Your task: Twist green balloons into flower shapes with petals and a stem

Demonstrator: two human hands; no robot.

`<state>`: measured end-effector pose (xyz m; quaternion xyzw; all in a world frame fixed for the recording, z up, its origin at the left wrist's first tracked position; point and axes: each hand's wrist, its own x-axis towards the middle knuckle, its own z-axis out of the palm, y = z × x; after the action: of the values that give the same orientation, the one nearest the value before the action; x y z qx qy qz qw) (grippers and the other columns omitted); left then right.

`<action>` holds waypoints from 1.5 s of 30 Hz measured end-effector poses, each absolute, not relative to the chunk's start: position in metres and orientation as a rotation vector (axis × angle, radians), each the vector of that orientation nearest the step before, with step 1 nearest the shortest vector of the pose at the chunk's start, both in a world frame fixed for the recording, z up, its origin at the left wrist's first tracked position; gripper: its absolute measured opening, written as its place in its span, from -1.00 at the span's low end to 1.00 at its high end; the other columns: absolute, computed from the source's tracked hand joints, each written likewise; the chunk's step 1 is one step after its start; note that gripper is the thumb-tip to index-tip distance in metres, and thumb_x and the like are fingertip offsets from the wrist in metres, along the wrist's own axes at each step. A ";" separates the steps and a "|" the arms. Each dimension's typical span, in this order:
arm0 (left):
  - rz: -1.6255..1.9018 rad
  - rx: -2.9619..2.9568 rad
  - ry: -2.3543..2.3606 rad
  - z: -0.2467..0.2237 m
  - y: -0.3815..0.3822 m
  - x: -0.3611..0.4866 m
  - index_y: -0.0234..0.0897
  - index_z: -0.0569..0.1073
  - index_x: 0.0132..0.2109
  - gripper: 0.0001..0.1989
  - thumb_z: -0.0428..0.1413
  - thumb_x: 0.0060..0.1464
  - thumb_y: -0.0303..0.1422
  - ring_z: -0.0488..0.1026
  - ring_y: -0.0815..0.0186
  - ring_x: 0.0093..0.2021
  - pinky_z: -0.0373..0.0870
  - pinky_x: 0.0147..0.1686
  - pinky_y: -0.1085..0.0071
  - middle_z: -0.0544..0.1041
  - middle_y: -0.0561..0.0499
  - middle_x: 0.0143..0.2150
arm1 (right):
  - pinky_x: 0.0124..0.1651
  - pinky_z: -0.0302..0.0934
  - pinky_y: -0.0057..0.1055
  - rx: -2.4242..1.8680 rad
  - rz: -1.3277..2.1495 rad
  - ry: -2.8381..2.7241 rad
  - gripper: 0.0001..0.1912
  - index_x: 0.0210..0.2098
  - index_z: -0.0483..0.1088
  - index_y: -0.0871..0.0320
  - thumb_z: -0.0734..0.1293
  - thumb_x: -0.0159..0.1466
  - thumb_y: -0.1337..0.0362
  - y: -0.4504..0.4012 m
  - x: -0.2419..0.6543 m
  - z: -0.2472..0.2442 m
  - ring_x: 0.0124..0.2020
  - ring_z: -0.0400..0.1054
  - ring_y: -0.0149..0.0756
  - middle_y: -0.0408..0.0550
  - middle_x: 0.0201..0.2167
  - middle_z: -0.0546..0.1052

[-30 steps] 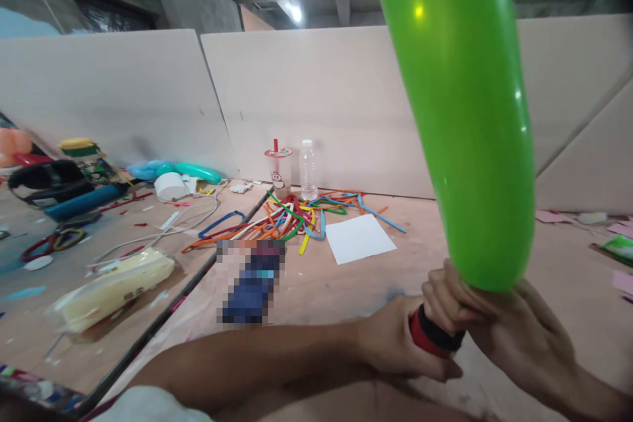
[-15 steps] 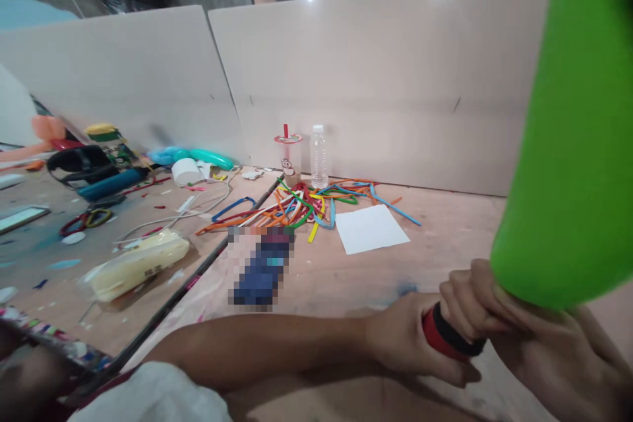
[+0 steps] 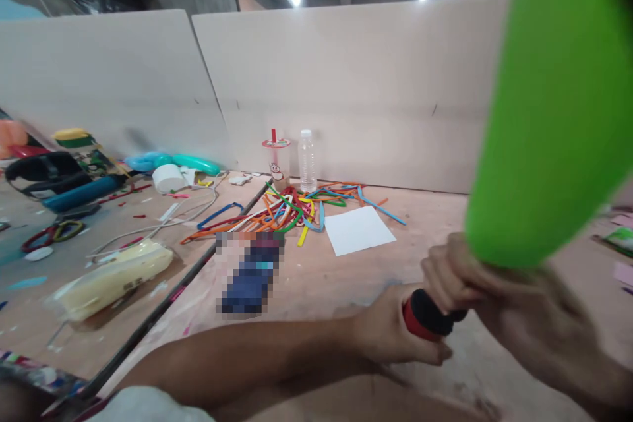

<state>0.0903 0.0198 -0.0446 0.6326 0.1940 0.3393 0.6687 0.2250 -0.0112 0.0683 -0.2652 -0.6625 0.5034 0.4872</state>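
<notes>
A long green balloon (image 3: 548,119), inflated, stands up at the right and runs out past the top of the view. My right hand (image 3: 499,283) is closed around its lower end, at the neck. Just below and to the left, my left hand (image 3: 390,330) grips a red and black hand pump (image 3: 429,318). The pump's black end points toward my right hand; most of its body is hidden by my fingers. Whether the balloon's neck still sits on the pump cannot be seen.
Uninflated balloons (image 3: 297,208) lie in a tangled pile beside a white paper sheet (image 3: 360,229). Behind them stand a lidded cup (image 3: 277,165) and a clear bottle (image 3: 308,161) near the white partition (image 3: 346,92). A blurred-out dark object (image 3: 252,277) and a yellowish packet (image 3: 116,277) lie left.
The view has turned slightly right, so table items appear farther left. The balloon and both hands sit a little higher and more to the left; more of the pump's black end shows.
</notes>
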 end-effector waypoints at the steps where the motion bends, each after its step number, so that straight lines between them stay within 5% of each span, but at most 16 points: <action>1: 0.773 1.430 0.436 -0.045 0.020 0.091 -0.31 0.31 -0.43 -0.67 0.33 -0.27 -0.40 0.14 0.50 -0.46 0.07 -0.47 0.49 0.25 0.15 -0.47 | -0.50 -0.04 -0.30 -0.623 1.282 -1.594 -0.58 -0.56 0.13 0.07 0.28 0.38 0.12 -0.009 0.222 0.054 -0.58 -0.01 -0.36 -0.21 -0.60 0.07; 6: 0.778 1.464 0.368 -0.043 0.022 0.094 -0.29 0.24 -0.49 -0.65 0.32 -0.29 -0.41 0.09 0.51 -0.48 0.02 -0.50 0.48 0.19 0.17 -0.50 | -0.46 -0.03 -0.31 -0.527 1.387 -1.451 -0.58 -0.56 0.13 0.09 0.23 0.41 0.16 -0.005 0.220 0.033 -0.57 -0.04 -0.38 -0.22 -0.61 0.08; 14: 0.774 1.507 0.458 -0.040 0.017 0.085 -0.34 0.37 -0.40 -0.63 0.40 -0.27 -0.32 0.18 0.49 -0.47 0.10 -0.49 0.51 0.32 0.14 -0.49 | -0.56 -0.05 -0.26 -0.480 1.314 -1.368 -0.60 -0.59 0.19 0.06 0.35 0.33 0.18 -0.023 0.224 0.116 -0.66 -0.15 -0.40 -0.26 -0.67 0.05; 23: 0.725 1.474 0.382 -0.045 0.023 0.089 -0.31 0.29 -0.42 -0.63 0.36 -0.25 -0.35 0.17 0.48 -0.46 0.10 -0.47 0.48 0.28 0.13 -0.46 | -0.50 -0.14 -0.30 -0.535 1.292 -1.462 -0.58 -0.57 0.10 0.10 0.24 0.41 0.23 -0.009 0.210 0.029 -0.59 -0.05 -0.41 -0.24 -0.62 0.07; 31: 0.777 1.585 0.435 -0.034 0.019 0.083 -0.33 0.34 -0.37 -0.70 0.33 -0.18 -0.37 0.15 0.50 -0.47 0.07 -0.48 0.52 0.28 0.16 -0.47 | -0.54 -0.11 -0.29 -0.541 1.205 -1.374 -0.55 -0.62 0.10 0.07 0.33 0.33 0.18 -0.031 0.212 0.119 -0.64 -0.08 -0.38 -0.26 -0.66 -0.02; 40: 0.691 1.453 0.402 -0.036 0.022 0.084 -0.30 0.30 -0.37 -0.59 0.40 -0.21 -0.30 0.15 0.49 -0.49 0.13 -0.48 0.48 0.26 0.17 -0.48 | -0.47 -0.05 -0.33 -0.584 1.270 -1.611 -0.56 -0.55 0.08 0.08 0.17 0.44 0.08 -0.006 0.217 0.040 -0.57 0.00 -0.37 -0.23 -0.61 0.10; 45: 0.738 1.676 0.462 -0.002 0.025 0.073 -0.30 0.34 -0.31 -0.64 0.34 -0.09 -0.23 0.20 0.46 -0.45 0.16 -0.43 0.48 0.27 0.15 -0.44 | -0.17 0.18 -0.22 -0.680 0.995 -1.798 -0.62 -0.53 0.26 0.08 0.23 0.39 0.11 -0.004 0.241 0.081 -0.32 0.29 -0.20 -0.04 -0.40 0.42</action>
<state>0.0729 0.0249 -0.0020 0.7189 0.1982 0.3166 0.5863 0.2405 -0.0038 0.0811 -0.2773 -0.7335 0.4058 0.4695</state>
